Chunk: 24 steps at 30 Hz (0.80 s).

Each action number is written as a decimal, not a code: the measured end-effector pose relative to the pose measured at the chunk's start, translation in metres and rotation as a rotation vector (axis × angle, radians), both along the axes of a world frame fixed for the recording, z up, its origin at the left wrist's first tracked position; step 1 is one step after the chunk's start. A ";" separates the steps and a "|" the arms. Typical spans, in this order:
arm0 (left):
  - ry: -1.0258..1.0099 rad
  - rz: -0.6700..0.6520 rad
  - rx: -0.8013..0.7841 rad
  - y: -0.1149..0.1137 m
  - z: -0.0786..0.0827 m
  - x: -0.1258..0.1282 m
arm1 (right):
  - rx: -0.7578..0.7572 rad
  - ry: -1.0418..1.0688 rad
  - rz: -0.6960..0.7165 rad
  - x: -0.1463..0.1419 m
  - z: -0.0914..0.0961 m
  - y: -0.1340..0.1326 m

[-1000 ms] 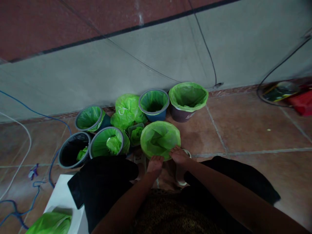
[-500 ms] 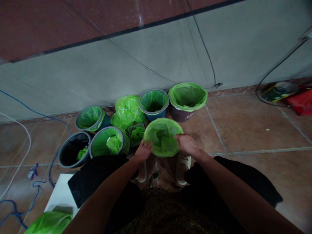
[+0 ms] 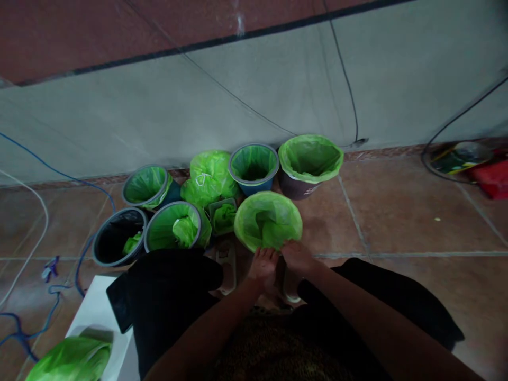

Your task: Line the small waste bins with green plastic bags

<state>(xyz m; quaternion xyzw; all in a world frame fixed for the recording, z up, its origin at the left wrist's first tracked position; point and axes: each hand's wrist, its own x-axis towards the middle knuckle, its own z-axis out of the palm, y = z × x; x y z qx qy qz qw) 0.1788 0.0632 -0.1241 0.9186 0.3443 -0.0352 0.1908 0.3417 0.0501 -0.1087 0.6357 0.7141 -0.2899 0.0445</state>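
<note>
Between my feet stands a round bin fitted with a light green bin liner (image 3: 248,219), its edge folded out over the rim. My left hand (image 3: 264,266) grips the near edge of the liner, fingertips curled over the rim. Just to its right, my right hand (image 3: 297,257) is closed on the same edge. The two hands are close together at the front of the bin. More green plastic lies bunched inside it. The thumbs and the bin's outer wall are mostly hidden.
Along the wall stand a dark lined bin (image 3: 301,188), a blue bin (image 3: 256,187), a knotted green bag (image 3: 214,172) and several other bins. At left are a white stool (image 3: 97,301) with a phone (image 3: 118,304) and green plastic (image 3: 75,360), and a blue cable (image 3: 19,334).
My left hand has moved from the bin's left side to its near edge. My right hand has slid from the right side toward the front, closer to the left.
</note>
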 end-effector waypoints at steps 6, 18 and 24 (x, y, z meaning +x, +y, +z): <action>0.102 -0.020 0.003 0.012 -0.009 0.007 | 0.006 0.017 0.003 -0.005 -0.013 0.010; 0.213 -0.034 -0.072 0.022 -0.007 0.007 | 0.049 0.067 -0.005 0.019 0.005 0.017; 0.225 -0.041 -0.103 0.025 -0.006 0.004 | 0.126 -0.031 -0.134 0.058 0.000 0.021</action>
